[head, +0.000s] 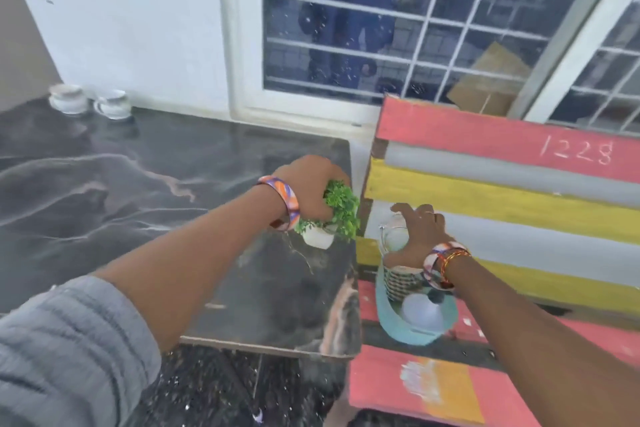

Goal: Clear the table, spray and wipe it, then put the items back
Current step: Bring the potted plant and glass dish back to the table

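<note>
Near the table's (138,184) right edge, the left hand (306,189) grips a small potted plant (329,222) from above by its foliage; leaves could tear or the white pot slip free. Beside it, over the painted bench (519,191), the right hand (417,239) spreads downward onto a basket's (401,279) contents, grasp unclear. Farther back, two cups (90,102) sit on the table's far corner.

Most of the dark tabletop (121,184) lies open left of the small potted plant (332,215); two cups (90,102) occupy its far-left corner, and the painted bench (502,191) crowds its right edge.
</note>
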{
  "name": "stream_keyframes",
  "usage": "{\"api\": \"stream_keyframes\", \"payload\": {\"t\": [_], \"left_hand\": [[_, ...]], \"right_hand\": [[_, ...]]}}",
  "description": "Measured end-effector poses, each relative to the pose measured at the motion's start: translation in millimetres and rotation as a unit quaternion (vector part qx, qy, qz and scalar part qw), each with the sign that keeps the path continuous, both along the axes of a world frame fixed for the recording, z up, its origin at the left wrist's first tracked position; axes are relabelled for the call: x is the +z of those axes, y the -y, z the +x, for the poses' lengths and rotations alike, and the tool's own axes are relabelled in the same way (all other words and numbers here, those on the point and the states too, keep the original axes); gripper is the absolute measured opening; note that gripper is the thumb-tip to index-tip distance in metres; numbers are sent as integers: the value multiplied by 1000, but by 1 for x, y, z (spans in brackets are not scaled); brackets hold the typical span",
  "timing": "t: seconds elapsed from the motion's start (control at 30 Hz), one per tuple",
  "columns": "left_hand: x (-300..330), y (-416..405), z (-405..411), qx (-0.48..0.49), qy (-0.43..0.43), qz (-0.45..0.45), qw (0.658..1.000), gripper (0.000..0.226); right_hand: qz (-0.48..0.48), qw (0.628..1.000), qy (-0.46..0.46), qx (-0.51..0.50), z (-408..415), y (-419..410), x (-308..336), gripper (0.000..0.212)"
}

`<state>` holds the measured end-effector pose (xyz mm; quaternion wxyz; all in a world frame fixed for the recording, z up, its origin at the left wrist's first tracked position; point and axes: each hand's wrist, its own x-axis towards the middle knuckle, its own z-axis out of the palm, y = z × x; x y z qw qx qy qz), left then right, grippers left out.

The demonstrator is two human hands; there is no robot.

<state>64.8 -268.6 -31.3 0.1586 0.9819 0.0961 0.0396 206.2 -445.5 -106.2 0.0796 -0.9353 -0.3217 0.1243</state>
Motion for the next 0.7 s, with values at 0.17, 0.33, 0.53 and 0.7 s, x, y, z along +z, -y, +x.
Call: {"api": "stream_keyframes", "payload": {"t": [0.17, 0.33, 0.53, 0.7], "left_hand": [[13, -75, 0, 66, 33, -3, 997, 49], [14, -142, 32, 101, 38, 1, 994, 46], [3, -220, 101, 116, 17, 17, 993, 42], [-19, -273, 159, 127, -1, 27, 992, 41]], "right_hand": [[29, 999, -10, -7, 11, -74, 24, 110], [62, 997, -32, -13, 49, -150, 25, 114], [56, 998, -38, 0, 109, -243, 11, 103], [43, 999, -26, -5, 158, -304, -9, 95]]}}
